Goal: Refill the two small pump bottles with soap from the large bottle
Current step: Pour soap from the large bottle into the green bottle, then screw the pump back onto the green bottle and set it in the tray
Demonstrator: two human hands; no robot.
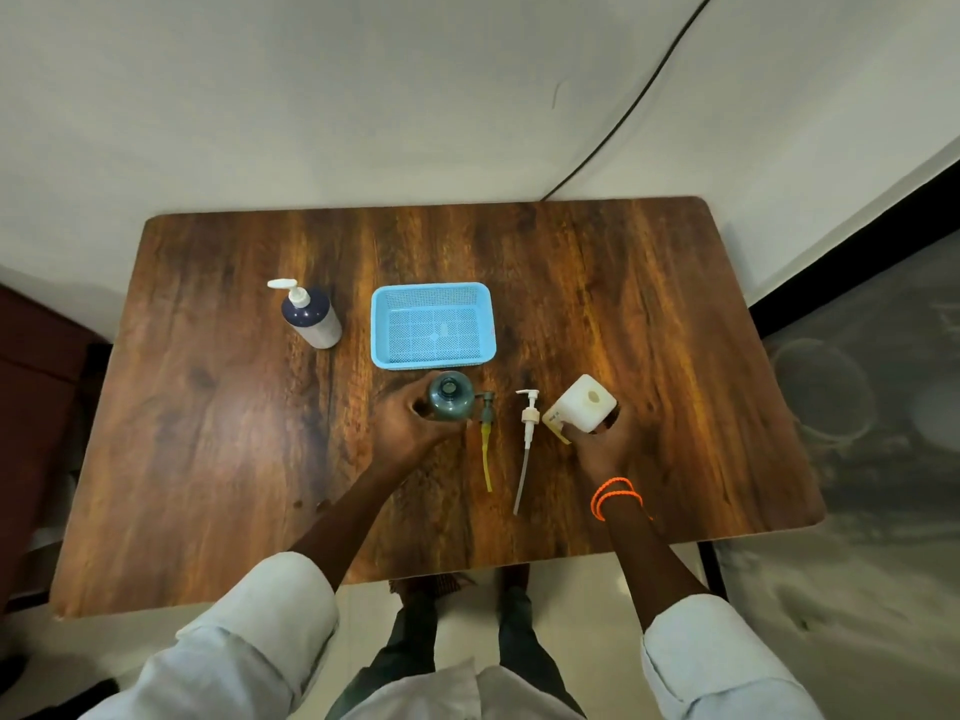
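Observation:
A small dark green bottle [451, 395] stands upright with its neck uncapped, and my left hand [404, 427] grips its side. My right hand [597, 445] grips a small white square bottle [581, 402], also uncapped. Between the two bottles lie their pumps on the table: a green pump with a yellow tube [487, 433] and a white pump with a pale tube [527, 445]. The large dark blue bottle [311, 318] with a white pump head stands at the back left, apart from both hands.
A light blue perforated basket [383, 324] sits on the wooden table [208, 433] just behind the green bottle. A wall runs along the table's far edge, with a black cable at the back right. My legs show below the near edge.

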